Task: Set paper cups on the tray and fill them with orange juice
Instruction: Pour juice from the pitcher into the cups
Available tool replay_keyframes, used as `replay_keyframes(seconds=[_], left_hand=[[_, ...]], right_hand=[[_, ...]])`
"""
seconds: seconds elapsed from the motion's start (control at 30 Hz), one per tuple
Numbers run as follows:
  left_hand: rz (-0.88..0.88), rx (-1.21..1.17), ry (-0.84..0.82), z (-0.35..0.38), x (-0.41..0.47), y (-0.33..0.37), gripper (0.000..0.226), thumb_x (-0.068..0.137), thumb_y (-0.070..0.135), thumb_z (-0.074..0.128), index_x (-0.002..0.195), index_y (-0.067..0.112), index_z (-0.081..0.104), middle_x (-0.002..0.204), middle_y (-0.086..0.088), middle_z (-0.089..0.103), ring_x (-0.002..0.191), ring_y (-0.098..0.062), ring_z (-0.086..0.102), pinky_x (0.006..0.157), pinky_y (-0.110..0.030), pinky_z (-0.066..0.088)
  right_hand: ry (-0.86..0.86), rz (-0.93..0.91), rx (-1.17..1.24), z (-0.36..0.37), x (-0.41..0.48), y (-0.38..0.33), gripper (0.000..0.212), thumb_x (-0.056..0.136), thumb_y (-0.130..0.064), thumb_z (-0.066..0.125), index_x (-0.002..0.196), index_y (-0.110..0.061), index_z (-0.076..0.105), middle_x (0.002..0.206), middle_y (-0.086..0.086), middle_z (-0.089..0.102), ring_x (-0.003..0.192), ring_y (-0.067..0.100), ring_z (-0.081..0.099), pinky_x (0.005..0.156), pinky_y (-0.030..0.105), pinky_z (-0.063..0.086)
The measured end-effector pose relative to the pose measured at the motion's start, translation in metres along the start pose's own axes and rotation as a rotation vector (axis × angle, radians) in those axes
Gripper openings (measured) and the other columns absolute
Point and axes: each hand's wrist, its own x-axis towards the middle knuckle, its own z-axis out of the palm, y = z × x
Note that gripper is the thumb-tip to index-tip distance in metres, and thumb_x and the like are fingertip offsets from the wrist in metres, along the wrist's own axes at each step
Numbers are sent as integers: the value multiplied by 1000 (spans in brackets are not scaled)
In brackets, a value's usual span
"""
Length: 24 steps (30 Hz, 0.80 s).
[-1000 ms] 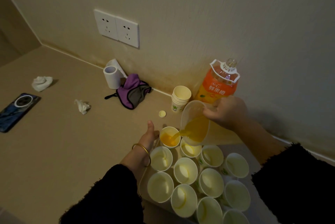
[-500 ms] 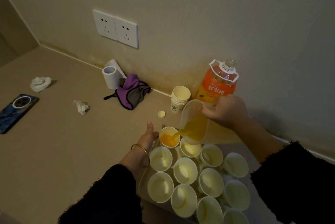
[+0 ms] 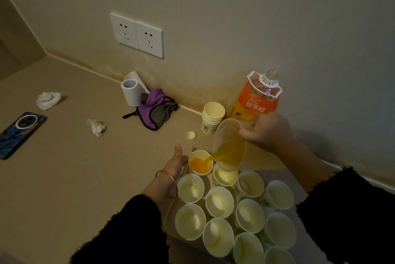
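The right hand (image 3: 265,131) grips a clear jug (image 3: 226,129), tilted, and juice (image 3: 230,152) runs into the cup (image 3: 201,162) at the far left corner of the tray (image 3: 168,218). The left hand (image 3: 176,161) lies against this cup's left side, thumb up; whether its fingers curl round it, I cannot tell. The other cups (image 3: 219,201) stand nearer.

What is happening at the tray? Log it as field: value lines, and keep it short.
right hand: grips the tilted jug
juice: streams from the jug into the cup at the far left corner of the tray
left hand: beside that cup, thumb up; grip hidden
other cups: on the tray, empty
bottle: uncapped, by the wall
stack: left of the bottle, off the tray
cap: on the counter
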Motion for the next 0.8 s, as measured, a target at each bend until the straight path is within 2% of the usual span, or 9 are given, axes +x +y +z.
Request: replay_keyframes(seconds=[0.27, 0.5, 0.57, 0.8], left_hand=[[1, -5, -3, 2, -4, 3, 77, 94, 60, 6, 143, 6, 34, 153, -6, 27, 144, -22, 15, 110, -36, 21], [22, 6, 5, 3, -4, 3, 75, 96, 56, 7, 138, 5, 42, 150, -7, 33, 141, -22, 23, 105, -33, 24], [38, 20, 8, 3, -3, 3, 75, 97, 55, 7, 137, 4, 44, 150, -9, 34, 141, -21, 24, 108, -34, 21], [22, 30, 17, 2, 2, 2, 76, 96, 58, 7, 140, 5, 39, 150, -9, 33, 142, -23, 22, 110, -36, 20]], right_hand=[[-9, -1, -10, -1, -1, -1, 62, 63, -75, 16, 44, -20, 37, 42, -7, 33, 42, 6, 30, 48, 21, 18], [-10, 3, -21, -1, -1, -3, 62, 63, -76, 16, 43, -20, 36, 42, -7, 32, 42, 6, 30, 47, 22, 17], [-8, -2, -25, -1, 0, -2, 63, 63, -77, 16, 43, -21, 36, 42, -8, 32, 42, 6, 30, 48, 22, 17], [-12, -13, -47, -2, -1, -2, 63, 63, -78, 16, 43, -22, 35, 42, -8, 31, 42, 5, 30, 48, 22, 16]])
